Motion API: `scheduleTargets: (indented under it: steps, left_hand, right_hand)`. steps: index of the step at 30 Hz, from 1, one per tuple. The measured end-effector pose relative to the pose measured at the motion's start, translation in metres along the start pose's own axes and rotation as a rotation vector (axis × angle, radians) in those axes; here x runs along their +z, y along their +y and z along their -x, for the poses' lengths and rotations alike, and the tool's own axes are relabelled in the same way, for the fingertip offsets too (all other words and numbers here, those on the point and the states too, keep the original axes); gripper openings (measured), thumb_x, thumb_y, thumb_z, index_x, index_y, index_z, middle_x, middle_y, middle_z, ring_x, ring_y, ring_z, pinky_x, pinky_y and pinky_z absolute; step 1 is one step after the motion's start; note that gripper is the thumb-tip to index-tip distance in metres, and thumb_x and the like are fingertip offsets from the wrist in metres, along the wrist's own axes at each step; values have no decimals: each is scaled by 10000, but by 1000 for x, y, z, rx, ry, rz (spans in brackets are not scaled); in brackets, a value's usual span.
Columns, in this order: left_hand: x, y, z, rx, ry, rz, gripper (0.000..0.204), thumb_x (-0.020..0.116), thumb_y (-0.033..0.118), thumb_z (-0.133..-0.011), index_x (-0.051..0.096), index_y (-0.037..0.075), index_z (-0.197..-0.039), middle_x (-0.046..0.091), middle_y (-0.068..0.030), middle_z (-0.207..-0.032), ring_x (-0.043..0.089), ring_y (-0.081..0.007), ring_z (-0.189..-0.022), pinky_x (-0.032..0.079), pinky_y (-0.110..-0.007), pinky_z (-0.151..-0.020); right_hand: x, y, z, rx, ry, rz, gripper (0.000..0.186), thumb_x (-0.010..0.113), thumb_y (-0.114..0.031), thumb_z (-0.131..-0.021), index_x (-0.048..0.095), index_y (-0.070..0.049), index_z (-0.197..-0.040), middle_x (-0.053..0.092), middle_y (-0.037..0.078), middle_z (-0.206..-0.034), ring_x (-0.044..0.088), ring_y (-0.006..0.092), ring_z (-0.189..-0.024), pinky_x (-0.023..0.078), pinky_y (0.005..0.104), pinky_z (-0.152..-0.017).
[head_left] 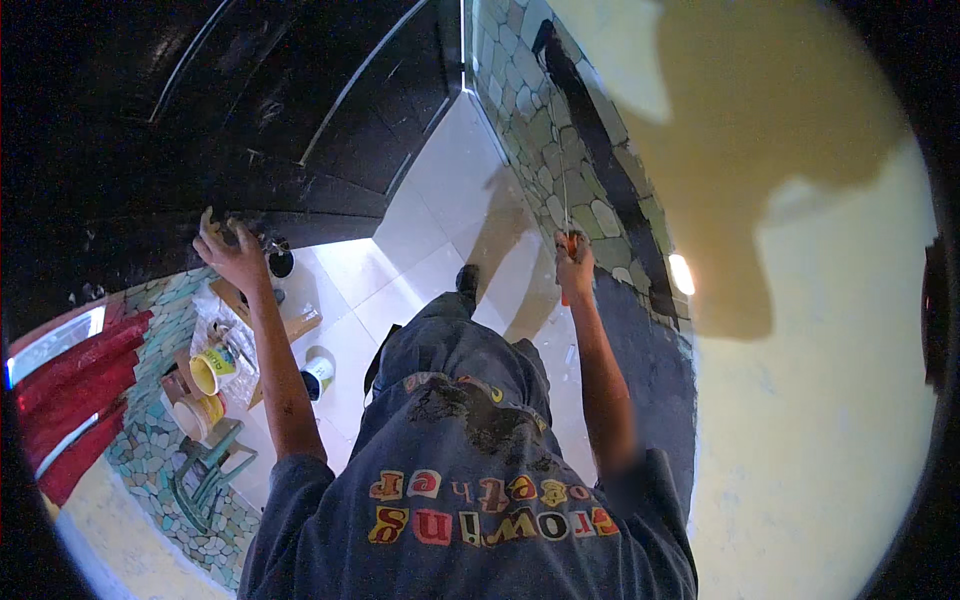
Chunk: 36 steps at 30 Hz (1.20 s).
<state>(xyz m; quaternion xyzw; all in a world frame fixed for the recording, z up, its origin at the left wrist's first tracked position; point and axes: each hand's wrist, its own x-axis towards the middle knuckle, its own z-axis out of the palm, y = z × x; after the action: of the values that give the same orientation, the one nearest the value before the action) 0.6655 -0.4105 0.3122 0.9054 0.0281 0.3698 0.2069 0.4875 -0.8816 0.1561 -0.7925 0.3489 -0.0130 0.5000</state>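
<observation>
My left hand [232,254] is raised beside the lower edge of a large black panelled door [300,120], its fingers apart and nothing visible in them. I cannot tell whether the fingertips touch the door. On the other side, my right hand [574,266] is closed around the orange handle of a tool [566,298]. A thin metal rod runs from that handle up along the stone-patterned wall [540,130]; what sits at its far end is unclear. A broad dark band [600,135] crosses this wall beyond the hand.
Left of me, a yellow-lined bucket [211,370], a tub [197,416], clear plastic [214,316] and a green stool-like frame [207,480] stand close together. Another small bucket [318,376] is on the tiled floor [350,330]. Red cloth [80,390] hangs far left; a pale yellow wall [820,420] rises right.
</observation>
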Motion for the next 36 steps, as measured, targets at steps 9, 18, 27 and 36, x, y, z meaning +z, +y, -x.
scheduleTargets:
  steps: [9,18,27,36]
  left_hand:
    - [6,-15,-5,-76,13,1,489,643,105,-767,515,63,-1238,477,-172,-1012,528,-341,-900,453,-446,-801]
    - [10,-30,-14,-29,-17,-67,428,639,146,-834,536,49,-1238,495,-179,-1064,530,-339,-940,469,-420,-821]
    - [17,-39,-12,-17,-72,30,535,627,35,-791,480,51,-1304,445,-211,-1207,499,-387,-1101,439,-441,-926]
    - [39,-51,-5,-73,-166,117,574,628,20,-803,439,67,-1343,417,-197,-1295,462,-385,-1187,422,-446,-959]
  right_hand:
    - [-47,38,51,117,-102,-229,228,614,-251,-928,525,-44,-957,513,-8,-662,455,62,-485,353,256,-415]
    - [40,-66,-74,130,-163,-214,222,632,-274,-893,561,-72,-953,492,-4,-621,462,106,-496,361,294,-417]
    - [7,-31,-18,91,-118,-183,202,611,-263,-913,514,-86,-923,470,-19,-598,426,90,-455,335,283,-382]
    - [61,-92,-111,64,-165,-320,229,609,-297,-909,518,-89,-937,446,-31,-600,435,88,-446,347,285,-363]
